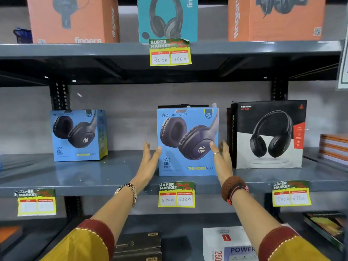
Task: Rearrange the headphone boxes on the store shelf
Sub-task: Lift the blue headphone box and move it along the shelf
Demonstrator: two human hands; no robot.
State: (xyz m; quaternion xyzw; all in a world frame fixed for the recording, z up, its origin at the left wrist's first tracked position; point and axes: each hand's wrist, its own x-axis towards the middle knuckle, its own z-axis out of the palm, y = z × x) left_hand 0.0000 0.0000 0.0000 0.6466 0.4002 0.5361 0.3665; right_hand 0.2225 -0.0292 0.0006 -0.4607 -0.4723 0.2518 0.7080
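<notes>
Head view, and right in the middle of the grey middle shelf (113, 172) stands a blue Zebronics box (187, 142), upright, printed front facing out toward the camera, its long axis running vertical. Both hands flank it! The left hand (148, 162) is flat at the box's left edge, fingers extended and held loosely together, thumb tip touching the front corner. The right hand (222, 157), a ring on one finger, lies along the right edge, fingers straight and slightly apart, thumb resting on the front face. Neither hand is closed around the box.

Count them: two blue Zebronics boxes on this shelf, the second blue box (79, 135) well apart to the left, turned a little so its side panel shows. One black Rockerz box (267, 134) stands just beside the right hand, upright, front out. A dark box edge peeks out behind the centre one.

Up top, three boxes: two orange, one teal box (167, 19) between them. Four yellow price tags hang on the shelf edges, the centre price tag (176, 194) directly below the flanked box.
</notes>
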